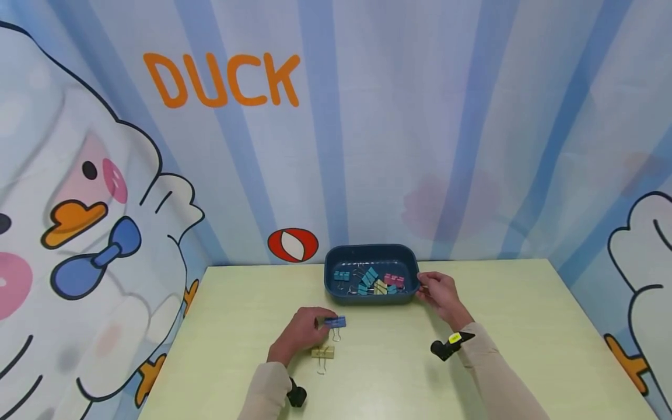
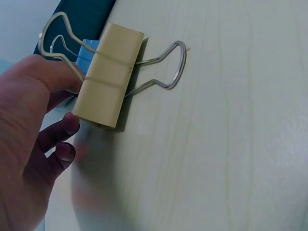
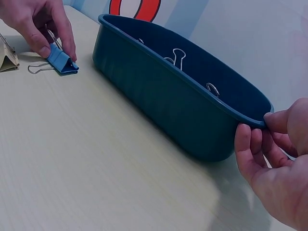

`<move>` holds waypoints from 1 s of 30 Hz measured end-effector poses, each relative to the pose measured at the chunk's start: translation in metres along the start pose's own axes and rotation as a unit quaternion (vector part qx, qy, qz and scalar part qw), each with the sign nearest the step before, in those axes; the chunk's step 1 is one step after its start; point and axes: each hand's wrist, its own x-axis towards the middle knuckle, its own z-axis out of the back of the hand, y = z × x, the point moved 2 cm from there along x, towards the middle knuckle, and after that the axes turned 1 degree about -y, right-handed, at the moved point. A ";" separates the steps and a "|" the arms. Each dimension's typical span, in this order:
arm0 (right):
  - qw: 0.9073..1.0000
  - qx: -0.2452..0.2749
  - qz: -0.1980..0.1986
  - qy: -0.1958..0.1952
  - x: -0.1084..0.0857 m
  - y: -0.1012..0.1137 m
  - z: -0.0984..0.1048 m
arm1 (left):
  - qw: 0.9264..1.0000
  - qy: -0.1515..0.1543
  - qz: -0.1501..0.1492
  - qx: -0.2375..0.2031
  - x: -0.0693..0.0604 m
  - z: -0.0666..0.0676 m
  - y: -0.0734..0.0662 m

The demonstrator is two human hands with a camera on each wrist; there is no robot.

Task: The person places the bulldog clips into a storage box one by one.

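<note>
My left hand pinches a blue binder clip that sits on the table in front of the bin. In the right wrist view, thumb and fingers are at the sides of this blue clip. Just nearer to me stands a yellow binder clip; the left wrist view shows it large, its body partly hiding the blue one. My right hand grips the right end of a dark blue bin, thumb on the rim and fingers against the outer wall.
Inside the bin lie several binder clips: teal ones, pink and yellow. The bin stands at the back edge of the pale table, against a striped curtain with duck pictures.
</note>
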 end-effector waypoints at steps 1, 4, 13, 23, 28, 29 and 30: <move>1.000 0.001 -0.001 0.001 0.000 0.000 0.000 | 1.000 -0.001 0.002 0.001 0.000 0.000 -0.001; 1.000 0.004 -0.001 0.001 0.000 -0.001 0.000 | 1.000 -0.004 -0.008 0.002 -0.001 0.001 -0.002; 1.000 0.005 0.003 -0.002 0.000 0.000 0.000 | 0.999 -0.012 -0.021 -0.025 -0.001 0.000 0.002; 1.000 0.001 0.004 -0.006 -0.001 0.000 0.000 | 0.998 -0.029 -0.045 -0.046 -0.003 0.003 0.002; 1.000 0.001 0.005 -0.009 0.000 -0.001 0.000 | 0.997 -0.039 -0.060 -0.043 -0.002 0.012 -0.008; 1.000 0.001 0.006 -0.008 0.000 -0.001 0.000 | 0.997 -0.041 -0.060 -0.041 -0.002 0.015 -0.010; 1.000 0.002 0.006 -0.008 0.001 -0.002 0.000 | 0.996 -0.043 -0.065 -0.037 -0.002 0.017 -0.013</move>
